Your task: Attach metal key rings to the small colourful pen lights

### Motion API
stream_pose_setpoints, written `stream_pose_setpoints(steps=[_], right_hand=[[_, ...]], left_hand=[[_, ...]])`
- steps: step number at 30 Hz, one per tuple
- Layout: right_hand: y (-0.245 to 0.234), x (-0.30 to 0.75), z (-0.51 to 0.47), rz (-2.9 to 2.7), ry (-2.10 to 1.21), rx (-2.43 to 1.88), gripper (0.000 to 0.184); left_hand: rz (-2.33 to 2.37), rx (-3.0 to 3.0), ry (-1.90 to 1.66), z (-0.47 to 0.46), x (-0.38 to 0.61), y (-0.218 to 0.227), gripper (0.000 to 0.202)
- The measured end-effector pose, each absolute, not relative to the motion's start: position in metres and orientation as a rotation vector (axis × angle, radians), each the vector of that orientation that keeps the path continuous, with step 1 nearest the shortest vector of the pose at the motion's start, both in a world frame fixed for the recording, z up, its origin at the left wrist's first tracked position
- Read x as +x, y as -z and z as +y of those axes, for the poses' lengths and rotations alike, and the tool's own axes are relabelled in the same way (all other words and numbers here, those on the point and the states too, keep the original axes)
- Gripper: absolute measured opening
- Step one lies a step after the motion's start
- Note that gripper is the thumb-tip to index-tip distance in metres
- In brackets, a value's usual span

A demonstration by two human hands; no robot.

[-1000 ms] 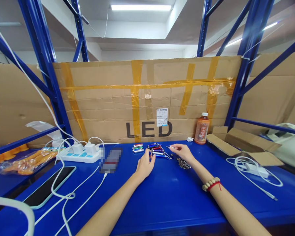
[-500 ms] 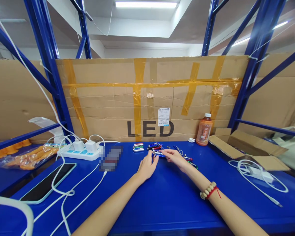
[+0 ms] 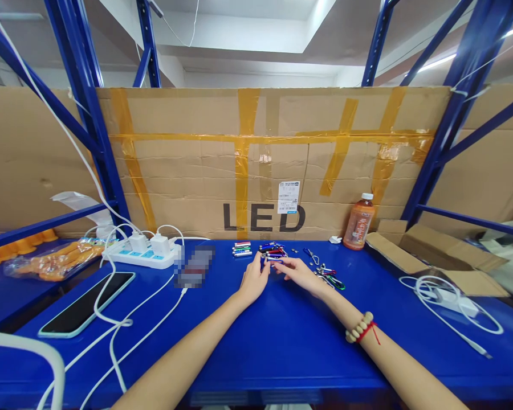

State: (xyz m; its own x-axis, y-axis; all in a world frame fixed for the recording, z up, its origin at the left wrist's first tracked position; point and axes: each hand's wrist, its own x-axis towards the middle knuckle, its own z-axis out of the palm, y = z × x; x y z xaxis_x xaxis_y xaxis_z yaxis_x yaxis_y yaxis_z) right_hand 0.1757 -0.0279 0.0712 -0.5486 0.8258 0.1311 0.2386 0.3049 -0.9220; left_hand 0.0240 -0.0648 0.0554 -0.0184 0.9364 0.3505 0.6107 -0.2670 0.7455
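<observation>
My left hand [image 3: 253, 280] and my right hand [image 3: 298, 273] meet over the blue table [image 3: 290, 336], fingers pinched together on a small blue keychain flashlight [image 3: 272, 261] between them. Just behind lies a loose heap of small coloured flashlights [image 3: 272, 249], and to its left a tidy row of several more [image 3: 241, 249]. Coloured carabiner clips [image 3: 328, 275] lie right of my right hand. A bead bracelet with a red thread sits on my right wrist.
An orange drink bottle [image 3: 358, 221] stands by the taped cardboard wall marked LED. An open cardboard box [image 3: 436, 253] and a coiled white cable [image 3: 447, 297] are at right. A white power strip [image 3: 141, 254], trailing cables and a phone [image 3: 85, 304] lie at left.
My right hand has come leftward from the clips to join my left hand on the small flashlight. The view has tilted slightly, and the ceiling lamp has left the frame.
</observation>
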Motion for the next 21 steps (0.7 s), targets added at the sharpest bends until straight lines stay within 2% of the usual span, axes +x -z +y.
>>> stream_pose_setpoints(steps=[4,13,21], right_hand=[[-0.066,0.177,-0.022,-2.072,-1.015,-0.834,0.049],[-0.065,0.179,-0.025,-2.405,-0.527,-0.717,0.028],[-0.056,0.178,-0.022,-2.494,-0.598,-0.67,0.031]], left_hand=[[1.665,1.881,-1.158,-0.067,0.025,-0.058,0.014],[1.738,1.96,-1.049,-0.071,0.025,-0.06,0.013],[1.692,2.023,-0.938,-0.069,0.024,-0.059,0.017]])
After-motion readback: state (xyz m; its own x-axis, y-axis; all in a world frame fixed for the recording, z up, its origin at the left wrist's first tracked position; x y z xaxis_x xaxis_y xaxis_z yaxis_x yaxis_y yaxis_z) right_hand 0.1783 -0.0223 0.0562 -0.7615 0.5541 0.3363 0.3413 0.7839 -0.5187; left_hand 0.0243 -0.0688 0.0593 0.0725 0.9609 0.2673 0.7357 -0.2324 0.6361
